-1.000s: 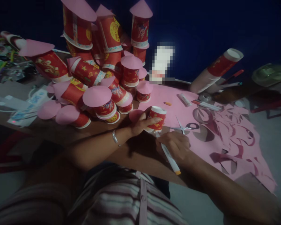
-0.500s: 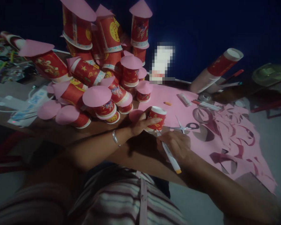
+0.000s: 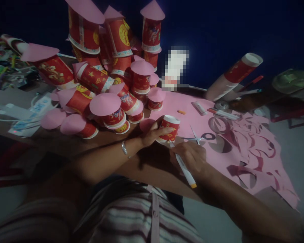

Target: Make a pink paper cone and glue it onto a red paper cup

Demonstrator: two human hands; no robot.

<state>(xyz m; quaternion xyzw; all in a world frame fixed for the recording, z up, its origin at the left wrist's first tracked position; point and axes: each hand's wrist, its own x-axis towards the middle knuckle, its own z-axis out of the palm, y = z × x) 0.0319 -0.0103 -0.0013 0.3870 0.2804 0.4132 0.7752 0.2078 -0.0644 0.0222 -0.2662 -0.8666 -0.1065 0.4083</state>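
A small red paper cup [image 3: 170, 129] with a gold pattern and a white rim is gripped by my left hand [image 3: 153, 133], its thumb across the cup's side. My right hand [image 3: 191, 155] is closed around a white marker [image 3: 183, 167] with an orange end pointing toward me. The marker's other end meets the lower edge of the cup. Just beyond my right hand, open scissors [image 3: 198, 138] lie on pink paper [image 3: 181, 101]. Left of the cup is a pink paper disc [image 3: 147, 125], partly behind my left hand.
Several red cups with pink cone tops [image 3: 105, 106] stand stacked at the left and back. An orange marker cap [image 3: 181, 112], a glue stick [image 3: 199, 108] and pink paper scraps [image 3: 258, 135] lie right. A cup stack [image 3: 243, 69] leans at the back right.
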